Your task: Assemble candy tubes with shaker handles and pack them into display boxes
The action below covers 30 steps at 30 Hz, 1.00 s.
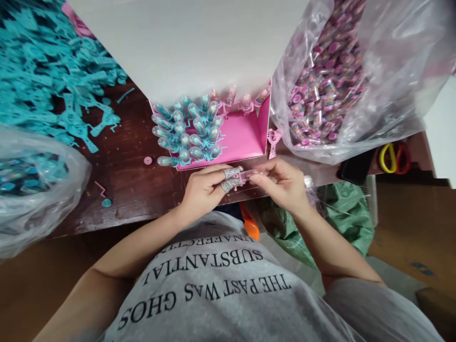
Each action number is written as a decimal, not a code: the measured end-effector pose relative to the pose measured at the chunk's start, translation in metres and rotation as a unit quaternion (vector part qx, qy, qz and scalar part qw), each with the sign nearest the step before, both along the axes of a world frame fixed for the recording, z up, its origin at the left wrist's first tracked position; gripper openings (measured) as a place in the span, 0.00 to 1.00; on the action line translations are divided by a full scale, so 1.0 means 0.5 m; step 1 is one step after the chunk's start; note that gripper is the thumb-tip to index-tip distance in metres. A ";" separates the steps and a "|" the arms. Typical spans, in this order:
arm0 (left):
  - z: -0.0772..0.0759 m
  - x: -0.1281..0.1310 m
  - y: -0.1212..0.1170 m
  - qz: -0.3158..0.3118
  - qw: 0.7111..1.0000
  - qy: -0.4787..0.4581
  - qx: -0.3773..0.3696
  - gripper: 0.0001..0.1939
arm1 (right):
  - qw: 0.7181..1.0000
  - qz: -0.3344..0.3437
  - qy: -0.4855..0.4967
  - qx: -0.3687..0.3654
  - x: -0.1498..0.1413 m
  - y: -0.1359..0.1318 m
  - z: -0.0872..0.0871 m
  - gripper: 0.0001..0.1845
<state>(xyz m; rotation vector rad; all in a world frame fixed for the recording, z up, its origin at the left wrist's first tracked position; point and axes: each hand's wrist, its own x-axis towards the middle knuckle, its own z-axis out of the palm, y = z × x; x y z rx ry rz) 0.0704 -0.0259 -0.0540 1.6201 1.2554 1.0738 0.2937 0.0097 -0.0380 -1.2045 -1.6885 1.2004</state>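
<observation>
My left hand [204,187] and my right hand [281,183] meet at the table's near edge, both pinched on a small clear tube with a pink part [245,176]. Two fingertips of my left hand wear patterned wraps. Just beyond the hands stands an open pink box [245,137]. Several clear tubes with teal holders [187,135] stand in its left half, and a few pink ones [242,99] line its back.
A heap of teal plastic parts [46,71] covers the dark wooden table [128,166] at far left. A clear bag of teal pieces [32,185] sits near left. A big clear bag of pink tubes [331,90] lies at right. Scissors [394,157] lie beyond it.
</observation>
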 end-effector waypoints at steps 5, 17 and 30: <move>0.000 0.001 0.006 -0.013 0.993 0.097 0.067 0.09 | 0.997 0.025 -0.061 -0.044 0.028 0.039 0.005 0.36; -0.013 0.022 0.001 -0.053 0.969 -0.056 -0.235 0.11 | 0.845 -0.114 -0.520 0.047 0.186 0.260 -0.058 0.22; 0.027 0.036 0.008 -0.011 0.942 -0.233 -0.240 0.18 | 0.992 0.107 0.056 0.046 0.086 0.036 0.059 0.14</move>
